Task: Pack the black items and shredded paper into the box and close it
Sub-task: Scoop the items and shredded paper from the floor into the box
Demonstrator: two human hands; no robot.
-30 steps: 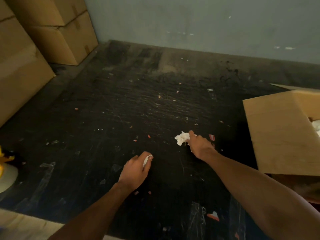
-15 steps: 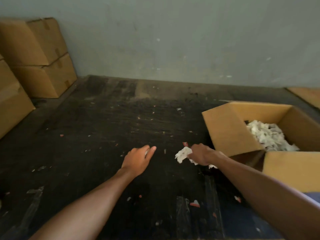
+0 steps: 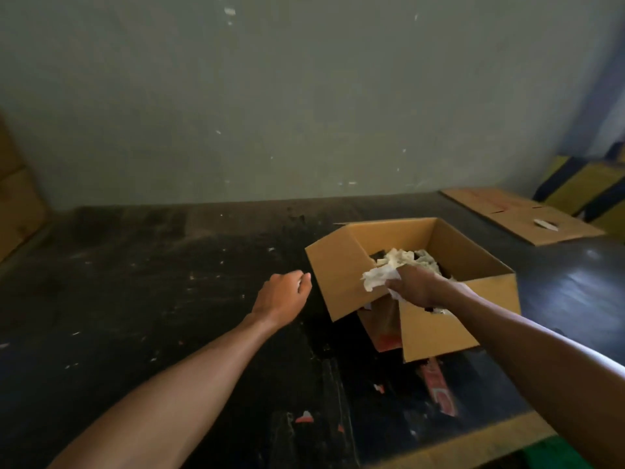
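Note:
An open brown cardboard box (image 3: 341,265) stands on the dark table to the right of centre, its flaps up. Inside lies white shredded paper (image 3: 411,258) over dark items that barely show. My right hand (image 3: 417,287) hovers over the box's near rim, shut on a clump of white shredded paper (image 3: 377,277). My left hand (image 3: 282,296) floats just left of the box with fingers curled; a small pale scrap may be in it, but I cannot make it out.
The dark, scuffed table (image 3: 152,299) carries small paper scraps and red bits. A flat cardboard sheet (image 3: 521,214) lies at the back right. Stacked cartons (image 3: 17,204) stand at the far left. A grey wall closes the back.
The view has swung right and up. My right hand carried the paper clump from the tabletop up over the box rim. My left hand rose and moved toward the box.

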